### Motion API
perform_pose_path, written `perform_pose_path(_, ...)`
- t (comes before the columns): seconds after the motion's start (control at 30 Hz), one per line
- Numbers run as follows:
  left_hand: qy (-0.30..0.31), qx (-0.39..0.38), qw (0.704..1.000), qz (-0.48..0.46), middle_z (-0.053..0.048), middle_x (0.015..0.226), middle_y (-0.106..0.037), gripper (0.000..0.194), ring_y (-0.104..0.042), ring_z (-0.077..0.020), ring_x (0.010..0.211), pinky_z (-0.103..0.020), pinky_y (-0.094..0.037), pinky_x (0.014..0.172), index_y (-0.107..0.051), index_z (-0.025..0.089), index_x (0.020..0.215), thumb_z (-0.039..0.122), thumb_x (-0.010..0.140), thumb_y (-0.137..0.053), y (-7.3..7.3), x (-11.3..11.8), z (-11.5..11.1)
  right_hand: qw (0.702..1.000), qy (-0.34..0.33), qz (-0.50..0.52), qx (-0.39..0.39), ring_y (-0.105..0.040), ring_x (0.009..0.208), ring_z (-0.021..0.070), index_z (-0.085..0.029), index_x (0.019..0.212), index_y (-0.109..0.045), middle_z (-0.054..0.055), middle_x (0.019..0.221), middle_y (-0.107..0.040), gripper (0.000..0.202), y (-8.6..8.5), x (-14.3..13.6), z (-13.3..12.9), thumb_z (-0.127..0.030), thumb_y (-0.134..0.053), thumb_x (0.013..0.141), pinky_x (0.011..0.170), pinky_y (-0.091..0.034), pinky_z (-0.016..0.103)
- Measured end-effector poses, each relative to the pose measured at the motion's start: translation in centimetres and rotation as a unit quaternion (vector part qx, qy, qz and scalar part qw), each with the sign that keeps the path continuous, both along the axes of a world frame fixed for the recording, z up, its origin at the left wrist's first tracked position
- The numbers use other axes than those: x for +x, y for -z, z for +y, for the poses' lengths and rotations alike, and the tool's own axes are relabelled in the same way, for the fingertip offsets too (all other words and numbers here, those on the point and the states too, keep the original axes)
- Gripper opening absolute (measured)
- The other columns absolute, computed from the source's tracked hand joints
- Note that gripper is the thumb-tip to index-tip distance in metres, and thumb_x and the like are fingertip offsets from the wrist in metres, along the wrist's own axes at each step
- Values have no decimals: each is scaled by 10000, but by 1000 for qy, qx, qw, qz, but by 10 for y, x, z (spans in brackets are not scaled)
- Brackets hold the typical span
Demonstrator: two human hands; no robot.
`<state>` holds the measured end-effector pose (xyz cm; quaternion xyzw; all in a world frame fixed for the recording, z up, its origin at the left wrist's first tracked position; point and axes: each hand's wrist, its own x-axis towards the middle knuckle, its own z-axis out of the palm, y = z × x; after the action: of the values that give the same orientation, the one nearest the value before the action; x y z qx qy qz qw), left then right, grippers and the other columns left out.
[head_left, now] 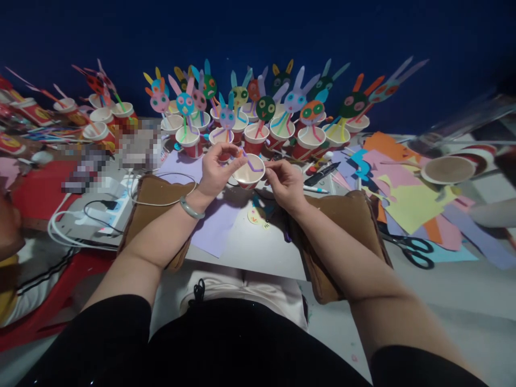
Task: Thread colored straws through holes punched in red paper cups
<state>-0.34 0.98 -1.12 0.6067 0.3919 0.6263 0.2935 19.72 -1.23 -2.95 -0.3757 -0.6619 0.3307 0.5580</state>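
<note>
A paper cup (pixel 244 176) with a white inside is held upright between my two hands, over the near middle of the table. A bent purple straw (pixel 255 167) lies inside it, its upper end at my left fingertips. My left hand (pixel 220 167) is closed in a pinch on that straw at the cup's left rim, a bit of orange showing by the fingers. My right hand (pixel 287 185) is closed, thumb and finger pressed together against the cup's right side; what they pinch is hidden. A small yellow paper face (pixel 255 216) lies on the table below the cup.
Red cups with paper rabbit heads on straws (pixel 266 110) crowd the back. Coloured paper scraps (pixel 415 204) and black scissors (pixel 417 251) lie right, near a black marker (pixel 323 174). Brown pads (pixel 155 207) lie under my forearms. Cables and a power strip (pixel 116 212) sit left, beside another person's arm (pixel 10 228).
</note>
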Motion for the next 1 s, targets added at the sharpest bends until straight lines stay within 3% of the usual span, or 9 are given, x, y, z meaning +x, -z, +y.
perform_pose_path(0.23, 12, -8, 1000, 3, -15, 857, -710, 506, -652, -133, 793, -280, -521, 792, -694, 199, 888, 651, 727, -857, 0, 3, -3, 999, -21, -10, -31, -643, 626, 129, -217, 926, -687, 35, 840, -751, 477, 4, 2, 2, -694, -671, 905, 596, -554, 287)
perform_pose_path(0.5, 41, -9, 999, 3, -10, 806, -708, 472, -625, -122, 753, -278, -518, 773, -717, 199, 816, 656, 760, -821, 2, 4, -1, 999, -36, -5, -40, -648, 664, 134, -221, 917, -671, 59, 950, -773, 495, 6, 1, 3, -716, -662, 897, 591, -561, 293)
perform_pose_path(0.67, 62, -7, 998, 20, -6, 788, -653, 407, -588, -120, 747, -263, -479, 722, -717, 201, 777, 590, 774, -834, 2, 1, 3, 999, -21, -15, -41, -626, 641, 127, -226, 902, -658, 18, 834, -735, 526, 7, 2, 5, -752, -652, 882, 606, -551, 293)
perform_pose_path(0.8, 94, 2, 995, 41, -19, 812, -654, 343, -609, -139, 809, -279, -484, 769, -736, 209, 772, 537, 799, -835, 1, -3, 5, 998, -18, -12, -63, -621, 593, 133, -244, 903, -618, -20, 704, -663, 534, 9, 3, 7, -777, -634, 878, 551, -519, 285)
perform_pose_path(1.0, 145, -46, 988, 17, -45, 886, -725, 385, -676, -168, 891, -309, -522, 838, -763, 203, 781, 573, 751, -865, 1, -3, 7, 996, -35, 1, -84, -616, 542, 145, -278, 917, -520, -19, 738, -657, 550, 14, 2, 9, -822, -592, 873, 509, -500, 313)
